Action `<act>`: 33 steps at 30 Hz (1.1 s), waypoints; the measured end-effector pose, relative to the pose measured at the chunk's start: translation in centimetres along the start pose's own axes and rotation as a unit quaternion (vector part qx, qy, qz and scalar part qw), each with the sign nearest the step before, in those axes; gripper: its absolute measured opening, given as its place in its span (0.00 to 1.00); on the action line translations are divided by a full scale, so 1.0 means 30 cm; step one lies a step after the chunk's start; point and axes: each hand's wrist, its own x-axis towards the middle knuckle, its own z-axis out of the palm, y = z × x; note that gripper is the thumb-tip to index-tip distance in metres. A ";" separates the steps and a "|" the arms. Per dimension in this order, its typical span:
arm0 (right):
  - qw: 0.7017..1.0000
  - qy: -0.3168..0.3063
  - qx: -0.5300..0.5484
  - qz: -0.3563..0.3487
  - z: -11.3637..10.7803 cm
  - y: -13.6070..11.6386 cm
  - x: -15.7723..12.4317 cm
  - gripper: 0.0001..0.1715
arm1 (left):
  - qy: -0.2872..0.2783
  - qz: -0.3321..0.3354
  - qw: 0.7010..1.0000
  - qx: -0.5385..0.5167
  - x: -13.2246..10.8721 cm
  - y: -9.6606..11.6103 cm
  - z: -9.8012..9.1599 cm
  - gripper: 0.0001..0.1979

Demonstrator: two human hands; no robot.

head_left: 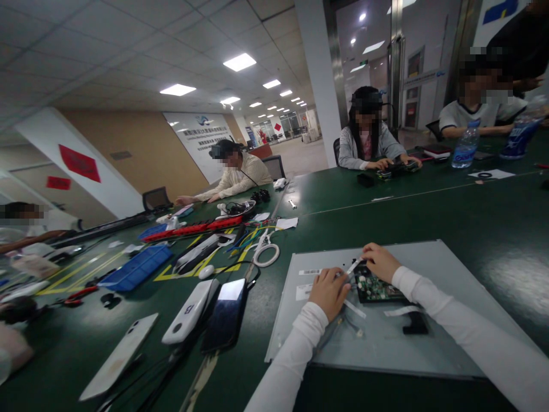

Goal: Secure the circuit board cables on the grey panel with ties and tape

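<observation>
A flat grey panel [412, 349] lies on the green table in front of me. On it sits a green circuit board [373, 289] in a dark frame. Between my hands runs a narrow white strip [353, 266], at the board's left edge. My left hand [329, 293] is closed at the strip's lower end, its fingertips partly hidden. Fingers of my right hand [381, 263] pinch the upper end, over the board's far edge. Thin cables [352, 327] with small connectors lie below my left hand. A black piece [415, 323] and another white strip [403, 311] rest nearer me.
Left of the panel are a dark phone [225, 315], a white device [189, 312], a pale phone [122, 355], cables and a blue tray [136, 268]. A red power strip [193, 228] lies beyond. Several people sit around the table; bottles [465, 146] stand at far right.
</observation>
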 end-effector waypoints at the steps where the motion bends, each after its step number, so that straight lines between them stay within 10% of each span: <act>1: 1.000 0.001 -0.001 0.000 0.000 0.000 0.000 0.16 | 0.002 0.000 1.000 -0.001 0.000 0.000 0.001 0.14; 27: 0.997 0.043 0.065 -0.003 -0.002 -0.007 -0.008 0.15 | 0.002 -0.005 1.000 0.004 -0.006 0.003 0.002 0.13; 33: 0.982 0.124 0.140 -0.011 -0.151 -0.088 -0.002 0.14 | 0.003 0.006 1.000 0.000 -0.005 -0.001 -0.005 0.13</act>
